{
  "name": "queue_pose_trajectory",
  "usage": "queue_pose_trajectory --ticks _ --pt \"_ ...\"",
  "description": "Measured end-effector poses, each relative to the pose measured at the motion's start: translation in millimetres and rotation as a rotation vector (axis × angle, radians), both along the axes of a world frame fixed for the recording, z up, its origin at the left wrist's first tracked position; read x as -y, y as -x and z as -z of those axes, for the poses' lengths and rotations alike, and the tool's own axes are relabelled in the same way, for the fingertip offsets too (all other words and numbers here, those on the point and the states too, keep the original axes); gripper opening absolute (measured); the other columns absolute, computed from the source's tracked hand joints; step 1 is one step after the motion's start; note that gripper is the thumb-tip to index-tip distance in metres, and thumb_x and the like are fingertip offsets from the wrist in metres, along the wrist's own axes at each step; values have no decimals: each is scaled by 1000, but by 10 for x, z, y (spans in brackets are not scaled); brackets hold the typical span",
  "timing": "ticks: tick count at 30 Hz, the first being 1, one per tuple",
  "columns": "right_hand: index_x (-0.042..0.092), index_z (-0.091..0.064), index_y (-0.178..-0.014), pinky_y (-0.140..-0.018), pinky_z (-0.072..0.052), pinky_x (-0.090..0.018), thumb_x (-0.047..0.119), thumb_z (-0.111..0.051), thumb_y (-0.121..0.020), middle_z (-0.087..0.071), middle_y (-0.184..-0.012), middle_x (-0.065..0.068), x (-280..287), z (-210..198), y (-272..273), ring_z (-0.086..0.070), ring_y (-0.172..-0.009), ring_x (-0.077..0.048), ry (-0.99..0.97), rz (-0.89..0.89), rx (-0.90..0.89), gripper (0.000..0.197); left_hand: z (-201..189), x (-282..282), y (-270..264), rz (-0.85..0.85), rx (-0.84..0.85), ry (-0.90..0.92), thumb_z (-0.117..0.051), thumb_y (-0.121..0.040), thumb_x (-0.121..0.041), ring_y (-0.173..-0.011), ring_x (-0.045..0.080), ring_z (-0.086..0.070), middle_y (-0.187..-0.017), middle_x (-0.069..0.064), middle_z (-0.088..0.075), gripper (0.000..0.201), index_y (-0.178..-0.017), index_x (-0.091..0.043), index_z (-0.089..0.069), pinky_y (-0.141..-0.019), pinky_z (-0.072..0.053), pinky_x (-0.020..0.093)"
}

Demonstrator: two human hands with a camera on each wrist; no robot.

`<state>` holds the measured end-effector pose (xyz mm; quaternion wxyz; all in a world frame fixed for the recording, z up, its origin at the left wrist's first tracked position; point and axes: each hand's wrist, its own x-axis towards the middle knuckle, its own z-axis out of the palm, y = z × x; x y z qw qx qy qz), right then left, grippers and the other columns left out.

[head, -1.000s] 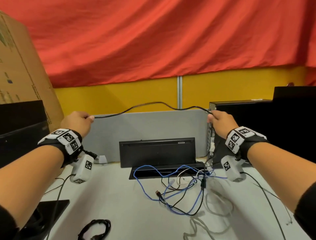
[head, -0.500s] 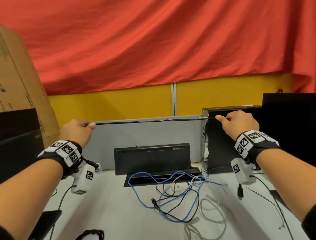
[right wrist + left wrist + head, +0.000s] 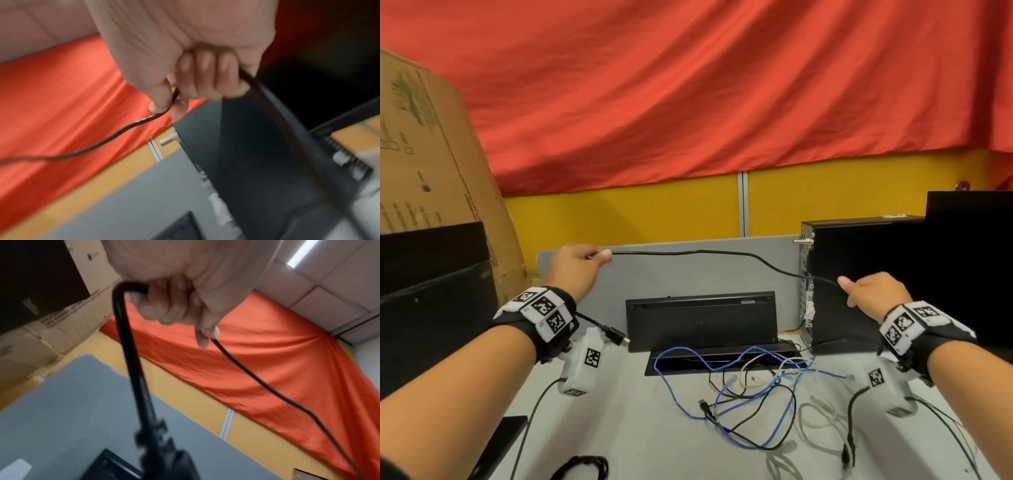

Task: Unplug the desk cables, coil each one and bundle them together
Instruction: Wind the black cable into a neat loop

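Both hands are gripping the black cable, left hand and right hand spread wide, its trailing end risking snagging the loose cables mid-desk.

Left hand grips black cable; plug end hangs blurred below.

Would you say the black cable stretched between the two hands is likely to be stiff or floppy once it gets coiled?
Probably fairly floppy: the black cable sags and waves between the left hand and right hand. It likely keeps some spring, since it bends in a rounded arc leaving the left fist. Its plug dangles, so that end may swing.
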<state>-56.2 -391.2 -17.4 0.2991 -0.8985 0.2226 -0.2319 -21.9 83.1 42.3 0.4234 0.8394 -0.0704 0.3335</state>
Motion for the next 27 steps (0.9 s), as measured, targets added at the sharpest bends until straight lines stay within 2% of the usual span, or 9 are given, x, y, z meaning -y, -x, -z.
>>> queue_pose_trajectory --ticks 3,5,7,9,12,16,18,20,27 --pt "3 -71 -89 -63 -50 -32 31 -54 -96 -68 -74 -11 -191 50 67 -63 -66 -25 -51 -60 -149 33 -7 203 98 143 -18 59 -64 -92 -22 -88 23 -56 -91 14 -68 16 -81 -14 -72 -76 -39 27" --pt "2 -66 -100 -74 -48 -32 23 -51 -96 -68 -92 -14 -409 -13 98 -63 -83 -28 85 -102 -186 27 -29 393 178 215 -23 67 -64 -92 -22 -85 20 -54 -87 13 -65 17 -79 -15 -72 -70 -39 25" --pt "8 -61 -107 -78 -47 -32 13 -48 -92 -64 -106 -14 -673 -150 167 -57 -88 -28 183 -184 -55 20 -41 576 239 280 -19 40 -64 -92 -22 -81 20 -52 -85 17 -66 17 -79 -15 -73 -71 -40 26" --pt "15 -55 -120 -87 -49 -35 6 -47 -89 -61 -116 -9 -936 -308 253 -57 -101 -27 184 -338 197 34 -33 745 294 333 -17 -19 -64 -92 -24 -70 19 -50 -76 19 -65 18 -78 -18 -73 -68 -39 29" --pt "19 -37 -145 -111 -26 -29 9 -46 -90 -41 -148 1 -1373 -545 404 -35 -138 -17 284 -601 398 56 -5 974 345 389 -35 -85 -64 -92 -26 -48 8 -35 -56 1 -50 20 -76 -19 -73 -53 -33 22" --pt "17 -47 -139 -102 -41 -32 33 -48 -98 -58 -133 -2 -1807 -628 458 -53 -122 -18 350 -809 269 45 25 1212 391 463 -26 -93 -67 -90 -23 -46 4 -35 -51 -7 -49 21 -77 -9 -75 -51 -31 20" --pt "13 -64 -116 -82 -50 -35 36 -48 -99 -69 -100 -4 -1859 -596 434 -63 -93 -20 334 -836 217 33 26 1261 406 495 -31 -88 -70 -88 -19 -48 5 -38 -56 0 -53 18 -79 -4 -75 -52 -33 20" --pt "12 -68 -86 -62 -41 -30 35 -52 -98 -58 -67 -1 -1809 -569 403 -55 -65 -18 325 -818 237 30 35 1249 419 491 -60 -134 -71 -86 -22 -43 1 -36 -53 -2 -50 19 -76 -6 -74 -47 -31 15" --pt "16 -75 -97 -76 -52 -39 27 -60 -93 -66 -81 -1 -1458 -611 356 -60 -78 -19 446 -694 347 19 -10 1032 426 651 -484 -4 -53 -99 -27 -45 12 -26 -49 -3 -36 34 -79 -6 -70 -43 -22 21"
